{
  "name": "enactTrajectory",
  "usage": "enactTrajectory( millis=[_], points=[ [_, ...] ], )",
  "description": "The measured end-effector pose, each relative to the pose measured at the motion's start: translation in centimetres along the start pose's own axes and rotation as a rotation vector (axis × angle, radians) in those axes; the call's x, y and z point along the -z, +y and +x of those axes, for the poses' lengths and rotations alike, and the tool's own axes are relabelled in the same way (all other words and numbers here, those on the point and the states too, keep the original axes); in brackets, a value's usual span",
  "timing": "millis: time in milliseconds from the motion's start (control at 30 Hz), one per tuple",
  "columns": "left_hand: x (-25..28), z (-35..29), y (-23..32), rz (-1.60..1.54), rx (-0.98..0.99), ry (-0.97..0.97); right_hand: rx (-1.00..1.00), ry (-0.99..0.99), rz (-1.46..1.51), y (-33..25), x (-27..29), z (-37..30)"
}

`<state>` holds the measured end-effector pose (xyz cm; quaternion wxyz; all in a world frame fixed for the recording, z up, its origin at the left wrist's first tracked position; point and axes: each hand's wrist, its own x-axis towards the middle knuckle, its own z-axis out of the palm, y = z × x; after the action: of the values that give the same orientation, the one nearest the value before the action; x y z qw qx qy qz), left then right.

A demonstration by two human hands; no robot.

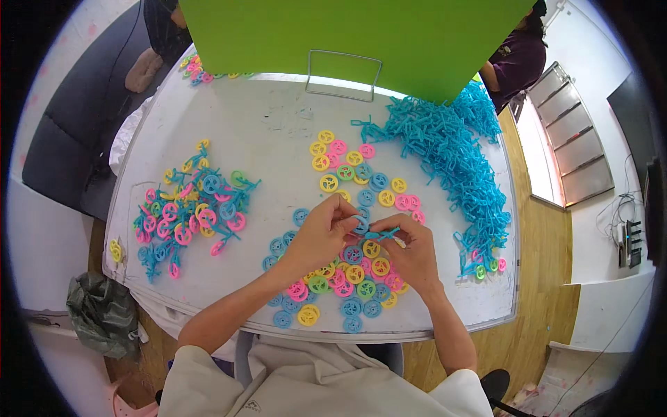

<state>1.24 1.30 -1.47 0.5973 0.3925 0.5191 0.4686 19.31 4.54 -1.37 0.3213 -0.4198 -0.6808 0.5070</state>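
Above the middle of the table, my left hand (321,228) pinches a small blue spoked plastic wheel (360,225) between thumb and fingers. Close against it, my right hand (415,256) grips a blue plastic stick piece (383,234), whose end meets the wheel; whether the two are joined I cannot tell. Under and around both hands lie loose spoked wheels (353,254) in yellow, pink, blue and green. To the left is a heap of wheels with sticks attached (182,226). A big pile of blue stick pieces (448,149) spreads along the right side.
A bright green panel (278,42) with a wire loop (344,94) stands across the white table's (229,292) far side. Behind it, one person (517,66) shows at right and another (167,35) at left. A dark green bag (101,313) sits on the floor at left.
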Motion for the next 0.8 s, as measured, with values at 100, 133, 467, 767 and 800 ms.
enactTrajectory(
  millis=[100,133,467,767,800],
  points=[
    [-0.3,0.0,-0.6,0.123,-0.089,0.044,-0.033,-0.001,-0.013,-0.2,0.0,-0.1],
    [-0.4,-0.2,-0.6,0.124,-0.089,0.044,-0.033,-0.001,-0.012,-0.3,0.0,-0.1],
    [-1.2,-0.8,-1.1,0.132,-0.188,0.125,-0.196,-0.061,0.247,-0.4,0.4,-0.1],
    [-1.1,-0.8,-1.0,0.161,-0.163,0.092,-0.242,-0.055,0.298,-0.3,0.1,0.0],
    [-1.2,-1.0,-0.7,0.255,-0.184,0.102,-0.207,-0.035,0.267,-0.2,0.1,0.0]
  ],
)
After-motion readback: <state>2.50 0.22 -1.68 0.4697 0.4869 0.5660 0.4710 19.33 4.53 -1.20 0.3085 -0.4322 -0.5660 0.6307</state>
